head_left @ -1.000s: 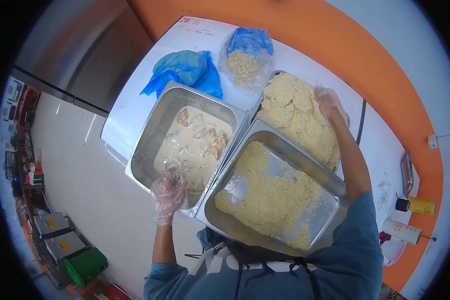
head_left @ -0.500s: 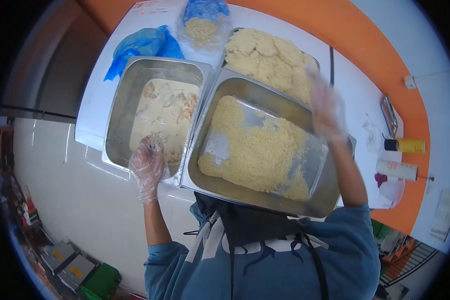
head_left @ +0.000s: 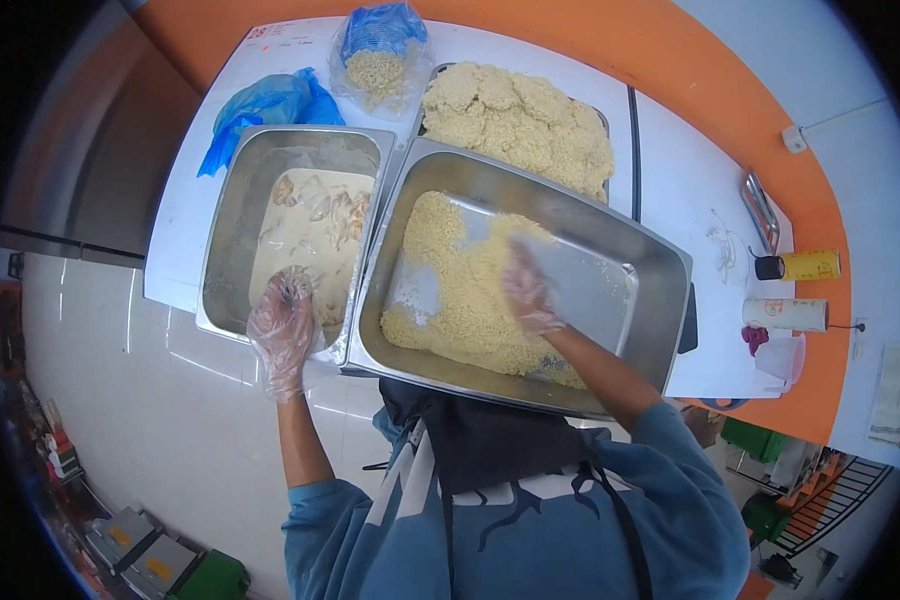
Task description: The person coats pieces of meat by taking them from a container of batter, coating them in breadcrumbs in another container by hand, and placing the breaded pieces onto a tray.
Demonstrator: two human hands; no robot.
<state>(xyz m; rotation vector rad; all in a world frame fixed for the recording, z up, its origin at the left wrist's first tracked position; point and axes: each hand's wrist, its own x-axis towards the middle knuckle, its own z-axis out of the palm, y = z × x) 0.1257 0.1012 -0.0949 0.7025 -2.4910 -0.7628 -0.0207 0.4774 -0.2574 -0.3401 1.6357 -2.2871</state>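
My left hand (head_left: 282, 320), in a clear plastic glove wet with batter, hovers at the near side of a deep metal pan (head_left: 232, 230). Its fingers are drawn together, and what they hold, if anything, is hidden. Pale batter (head_left: 282, 240) in that pan covers several pieces that look like raw meat. My right hand (head_left: 530, 290), also gloved and blurred by motion, reaches into the larger metal pan (head_left: 660, 300) to the right. Its fingers look stretched out against the yellowish crumbs (head_left: 460, 300), which lie heaped on the left side of this pan.
Behind the large pan, a tray holds crumb-coated pieces (head_left: 520, 120). A bag of crumbs (head_left: 377, 70) and a crumpled blue plastic bag (head_left: 270, 105) lie at the back left. A paper roll (head_left: 785, 314), a yellow can (head_left: 810, 265) and a clear tub (head_left: 782, 358) stand at right.
My right hand has come down from above the coated pieces into the crumbs, moving left. Crumbs have shifted left, baring the pan's right side. My left hand stays by the batter.
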